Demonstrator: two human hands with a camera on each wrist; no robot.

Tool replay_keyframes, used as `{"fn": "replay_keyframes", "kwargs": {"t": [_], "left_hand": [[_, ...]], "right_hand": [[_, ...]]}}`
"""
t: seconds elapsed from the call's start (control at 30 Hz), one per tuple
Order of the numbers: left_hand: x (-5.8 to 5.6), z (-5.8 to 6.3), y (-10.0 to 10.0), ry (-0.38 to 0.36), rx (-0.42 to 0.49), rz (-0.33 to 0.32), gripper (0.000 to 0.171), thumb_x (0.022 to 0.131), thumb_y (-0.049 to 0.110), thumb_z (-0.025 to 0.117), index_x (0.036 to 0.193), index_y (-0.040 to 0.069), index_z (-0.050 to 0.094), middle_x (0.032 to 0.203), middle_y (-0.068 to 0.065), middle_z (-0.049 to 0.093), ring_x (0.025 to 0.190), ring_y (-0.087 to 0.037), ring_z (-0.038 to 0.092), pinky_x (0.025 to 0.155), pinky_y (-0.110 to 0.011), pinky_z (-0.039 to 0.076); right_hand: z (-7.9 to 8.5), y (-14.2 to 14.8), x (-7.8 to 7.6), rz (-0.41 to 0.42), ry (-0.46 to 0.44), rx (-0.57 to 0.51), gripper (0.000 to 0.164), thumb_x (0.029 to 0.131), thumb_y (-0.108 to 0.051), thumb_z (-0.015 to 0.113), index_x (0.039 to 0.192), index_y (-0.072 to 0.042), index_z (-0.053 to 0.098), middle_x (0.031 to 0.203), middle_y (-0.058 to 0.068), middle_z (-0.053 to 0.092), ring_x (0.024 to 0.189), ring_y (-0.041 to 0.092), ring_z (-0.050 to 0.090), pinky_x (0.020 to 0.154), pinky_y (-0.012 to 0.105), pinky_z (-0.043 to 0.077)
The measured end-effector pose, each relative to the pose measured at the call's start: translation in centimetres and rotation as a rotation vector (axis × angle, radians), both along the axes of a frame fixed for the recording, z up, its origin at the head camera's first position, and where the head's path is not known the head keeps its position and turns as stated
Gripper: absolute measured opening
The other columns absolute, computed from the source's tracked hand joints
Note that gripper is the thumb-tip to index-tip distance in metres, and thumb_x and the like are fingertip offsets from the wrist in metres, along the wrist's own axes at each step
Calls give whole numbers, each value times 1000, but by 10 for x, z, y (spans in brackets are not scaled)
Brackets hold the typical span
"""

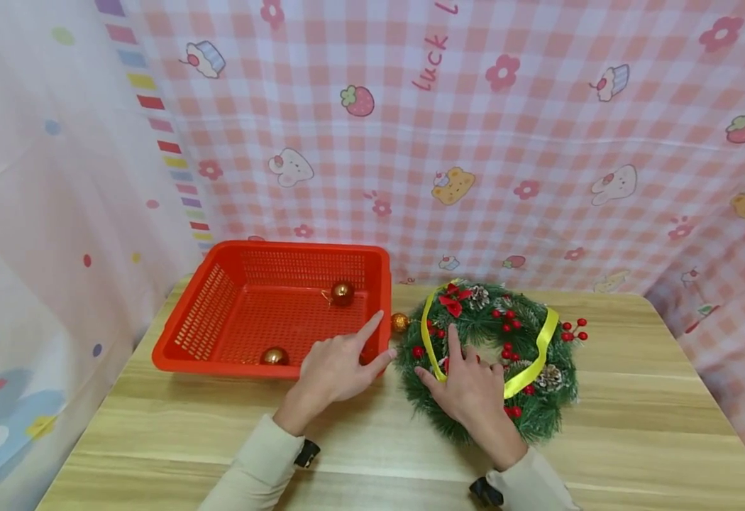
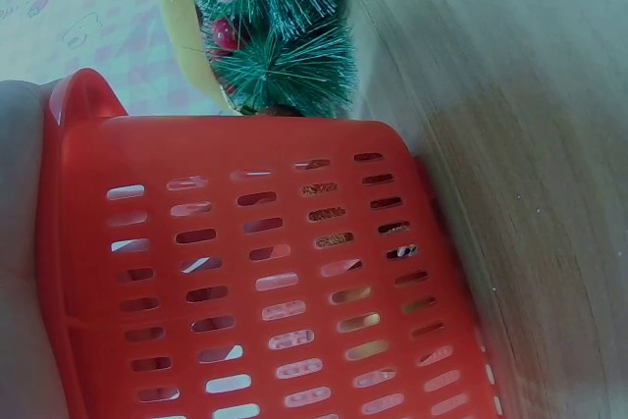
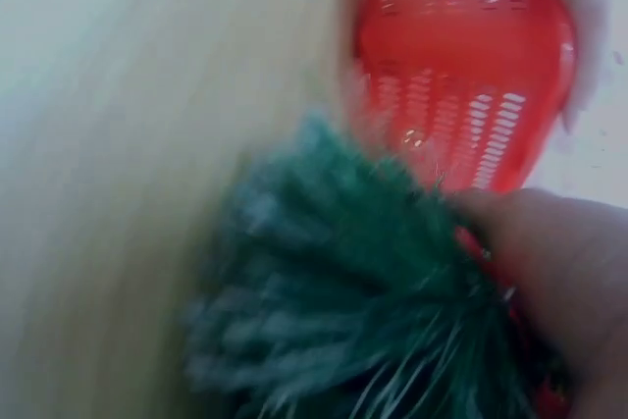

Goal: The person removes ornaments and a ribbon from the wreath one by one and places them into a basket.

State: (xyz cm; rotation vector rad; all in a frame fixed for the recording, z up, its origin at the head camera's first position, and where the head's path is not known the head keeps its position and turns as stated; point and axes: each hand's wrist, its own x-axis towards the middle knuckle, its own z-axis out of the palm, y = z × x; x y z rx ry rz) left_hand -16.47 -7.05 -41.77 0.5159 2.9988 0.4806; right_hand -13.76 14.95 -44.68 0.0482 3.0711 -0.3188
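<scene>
My left hand [image 1: 334, 369] is over the front right corner of a red plastic basket [image 1: 168, 351], index finger and thumb stretched out towards the right. Shiny copper-coloured ball ornaments lie inside, one at the back right [image 1: 343, 292] and one by the front wall [image 1: 274, 356]. My right hand [image 1: 471, 390] is over the front left of a green Christmas wreath [image 1: 554, 419], index finger extended and thumb spread. The wreath carries a yellow ribbon [image 1: 543, 344], red berries, pinecones and a red flower [image 1: 454, 299]. Between basket and wreath sits a glittery gold ball ornament [image 1: 400, 322].
Basket and wreath stand side by side on a light wooden table [image 1: 641, 426]. A pink checked cloth [image 1: 538, 142] with printed figures hangs behind it. Red berries [image 1: 575, 330] stick out past the wreath's right side.
</scene>
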Motion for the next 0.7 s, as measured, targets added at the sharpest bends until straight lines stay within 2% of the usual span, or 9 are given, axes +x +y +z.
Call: {"fn": "replay_keyframes", "kwargs": {"t": [0.1,0.2,0.33,0.5,0.6,0.7], "left_hand": [[1,0,-1,1,4,-2,80,91,80,27,157,36,23,50,3,39,42,-13,29,40,-29,24],[1,0,-1,7,8,-9,79,91,79,28,157,36,23,49,3,37,42,-13,27,40,-28,23],[1,0,0,2,14,-8,75,94,73,36,157,36,23,48,3,36,42,-13,26,40,-28,22],[2,0,1,-13,9,1,75,94,72,38,158,37,21,49,3,36,43,-13,26,41,-28,22],[1,0,1,-18,5,4,75,94,73,37,158,37,21,50,3,34,43,-13,25,41,-28,21],[1,1,1,-24,11,9,75,93,73,37,158,38,21,49,3,33,43,-13,24,41,-28,21]], "right_hand": [[-4,4,1,43,39,37,101,88,-72,52,159,-11,16,130,22,62,80,41,66,95,65,40],[-6,10,3,83,62,59,99,87,-72,53,159,-13,19,113,17,69,61,30,60,91,64,44],[-7,20,5,138,72,67,97,87,-74,52,159,-18,20,99,12,70,52,22,52,82,60,48],[-10,33,10,216,117,69,95,86,-76,51,158,-21,24,111,11,70,62,24,61,81,54,50],[-11,42,13,269,152,57,94,85,-76,51,158,-22,27,124,12,67,75,28,67,88,57,48],[-11,51,16,321,167,28,92,86,-76,52,157,-24,28,128,14,66,81,32,69,92,64,45]]}}
